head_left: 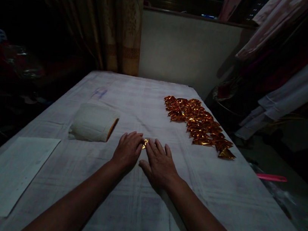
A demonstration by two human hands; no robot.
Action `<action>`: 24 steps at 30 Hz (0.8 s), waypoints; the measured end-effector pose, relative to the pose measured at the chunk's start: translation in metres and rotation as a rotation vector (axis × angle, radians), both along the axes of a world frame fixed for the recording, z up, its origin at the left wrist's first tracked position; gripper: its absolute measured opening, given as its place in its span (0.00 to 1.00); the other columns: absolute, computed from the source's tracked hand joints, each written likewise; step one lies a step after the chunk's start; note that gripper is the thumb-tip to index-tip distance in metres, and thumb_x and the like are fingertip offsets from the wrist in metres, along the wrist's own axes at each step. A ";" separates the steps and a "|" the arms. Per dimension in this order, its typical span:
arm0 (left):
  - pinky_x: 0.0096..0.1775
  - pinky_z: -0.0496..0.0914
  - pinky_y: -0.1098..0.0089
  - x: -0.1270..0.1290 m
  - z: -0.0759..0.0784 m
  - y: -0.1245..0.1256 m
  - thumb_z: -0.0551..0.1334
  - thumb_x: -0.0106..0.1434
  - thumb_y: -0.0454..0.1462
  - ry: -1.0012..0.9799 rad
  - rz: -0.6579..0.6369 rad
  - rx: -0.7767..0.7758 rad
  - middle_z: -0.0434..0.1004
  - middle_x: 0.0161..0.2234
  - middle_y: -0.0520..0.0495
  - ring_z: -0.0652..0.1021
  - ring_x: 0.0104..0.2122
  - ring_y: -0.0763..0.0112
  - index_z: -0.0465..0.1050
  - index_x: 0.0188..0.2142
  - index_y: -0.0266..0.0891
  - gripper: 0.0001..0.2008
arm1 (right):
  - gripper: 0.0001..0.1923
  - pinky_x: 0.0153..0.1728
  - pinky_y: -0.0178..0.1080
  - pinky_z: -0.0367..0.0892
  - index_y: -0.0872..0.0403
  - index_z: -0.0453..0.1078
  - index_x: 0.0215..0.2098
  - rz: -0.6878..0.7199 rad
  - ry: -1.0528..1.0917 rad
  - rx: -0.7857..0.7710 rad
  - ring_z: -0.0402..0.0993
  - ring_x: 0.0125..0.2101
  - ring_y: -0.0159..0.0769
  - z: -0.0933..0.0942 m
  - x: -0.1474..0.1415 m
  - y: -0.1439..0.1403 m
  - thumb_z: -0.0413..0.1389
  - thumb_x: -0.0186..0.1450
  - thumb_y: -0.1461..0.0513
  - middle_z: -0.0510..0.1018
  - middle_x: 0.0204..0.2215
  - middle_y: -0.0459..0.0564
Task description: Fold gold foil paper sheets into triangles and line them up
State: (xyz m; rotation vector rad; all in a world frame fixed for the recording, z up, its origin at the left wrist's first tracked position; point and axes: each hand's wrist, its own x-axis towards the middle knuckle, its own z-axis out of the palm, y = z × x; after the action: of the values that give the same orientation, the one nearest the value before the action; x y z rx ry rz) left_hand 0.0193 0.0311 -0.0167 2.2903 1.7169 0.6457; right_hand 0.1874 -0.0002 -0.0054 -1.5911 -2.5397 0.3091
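A small piece of shiny gold foil point(145, 143) lies on the cloth between my two hands. My left hand point(128, 151) is at its left edge, fingers bent and thumb drawn close to the forefinger, seemingly pinching that edge. Spread fairly flat, my right hand point(162, 163) touches the foil's right side with its fingertips, its thumb apart. The fingers partly cover the foil, so its full shape is hidden. To the right, several folded gold-foil pieces point(198, 123) are laid out in overlapping rows.
A folded pale cloth-like bundle point(92, 123) with an orange inner side lies left of my hands. Nearer is a white sheet point(5, 175). The pale checked cloth point(134, 212) covers the table. Clothes point(298, 86) hang at right; a curtain point(118, 22) hangs behind.
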 end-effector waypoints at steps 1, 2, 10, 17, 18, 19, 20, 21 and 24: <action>0.66 0.55 0.48 0.000 0.001 0.000 0.57 0.69 0.31 -0.001 0.001 -0.001 0.74 0.60 0.46 0.67 0.65 0.59 0.74 0.45 0.44 0.11 | 0.34 0.68 0.65 0.41 0.55 0.51 0.73 -0.006 -0.009 -0.007 0.43 0.72 0.55 0.002 0.001 0.001 0.46 0.74 0.49 0.52 0.72 0.56; 0.66 0.55 0.48 -0.001 0.001 0.000 0.57 0.69 0.31 -0.001 0.002 -0.002 0.74 0.60 0.46 0.67 0.65 0.59 0.74 0.45 0.44 0.10 | 0.34 0.68 0.65 0.41 0.54 0.52 0.73 -0.022 -0.018 -0.009 0.43 0.72 0.54 0.003 0.002 0.003 0.46 0.74 0.48 0.52 0.72 0.56; 0.65 0.55 0.41 0.002 0.006 -0.013 0.56 0.70 0.33 0.111 -0.061 0.096 0.73 0.62 0.45 0.67 0.65 0.53 0.74 0.53 0.45 0.15 | 0.35 0.68 0.63 0.40 0.54 0.52 0.73 -0.106 -0.042 -0.044 0.42 0.72 0.53 0.002 0.008 0.005 0.45 0.74 0.46 0.50 0.72 0.54; 0.66 0.51 0.40 -0.012 0.005 -0.029 0.52 0.74 0.41 0.277 -0.193 0.117 0.69 0.65 0.48 0.64 0.67 0.51 0.64 0.66 0.45 0.22 | 0.35 0.68 0.64 0.41 0.52 0.52 0.72 -0.103 -0.014 -0.016 0.42 0.72 0.53 0.000 0.009 0.005 0.44 0.74 0.44 0.52 0.72 0.52; 0.66 0.50 0.40 -0.015 0.005 -0.030 0.52 0.74 0.41 0.285 -0.195 0.122 0.69 0.65 0.48 0.64 0.67 0.51 0.64 0.66 0.45 0.22 | 0.35 0.68 0.64 0.41 0.52 0.52 0.72 -0.104 -0.011 -0.015 0.42 0.72 0.54 0.000 0.009 0.004 0.44 0.74 0.44 0.52 0.72 0.52; 0.66 0.49 0.40 -0.018 0.006 -0.031 0.52 0.74 0.41 0.292 -0.197 0.129 0.69 0.65 0.49 0.64 0.67 0.51 0.64 0.66 0.45 0.22 | 0.35 0.68 0.65 0.41 0.53 0.53 0.72 -0.105 -0.009 -0.015 0.42 0.72 0.54 0.000 0.009 0.004 0.44 0.74 0.45 0.52 0.72 0.52; 0.66 0.49 0.40 -0.021 0.006 -0.032 0.51 0.74 0.42 0.297 -0.196 0.135 0.70 0.64 0.49 0.64 0.67 0.51 0.65 0.65 0.45 0.22 | 0.35 0.68 0.65 0.41 0.53 0.53 0.72 -0.107 -0.009 -0.014 0.42 0.72 0.54 0.001 0.009 0.004 0.44 0.74 0.45 0.53 0.72 0.53; 0.66 0.49 0.40 -0.022 0.006 -0.032 0.51 0.75 0.42 0.301 -0.198 0.140 0.70 0.64 0.49 0.64 0.67 0.51 0.65 0.65 0.45 0.22 | 0.34 0.68 0.65 0.42 0.54 0.53 0.72 -0.111 -0.009 -0.010 0.43 0.72 0.54 0.001 0.008 0.004 0.44 0.74 0.46 0.53 0.72 0.54; 0.66 0.50 0.41 -0.022 0.007 -0.032 0.51 0.75 0.42 0.307 -0.190 0.146 0.71 0.63 0.48 0.65 0.66 0.51 0.66 0.64 0.45 0.21 | 0.33 0.68 0.65 0.42 0.54 0.54 0.72 -0.090 -0.017 0.024 0.43 0.72 0.54 0.001 0.006 0.008 0.45 0.75 0.48 0.53 0.71 0.56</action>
State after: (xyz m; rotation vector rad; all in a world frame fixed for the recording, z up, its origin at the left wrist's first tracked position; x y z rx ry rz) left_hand -0.0032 -0.0009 -0.0101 2.7347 1.5862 0.4104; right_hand 0.1931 0.0074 -0.0043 -1.7002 -2.4644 0.2554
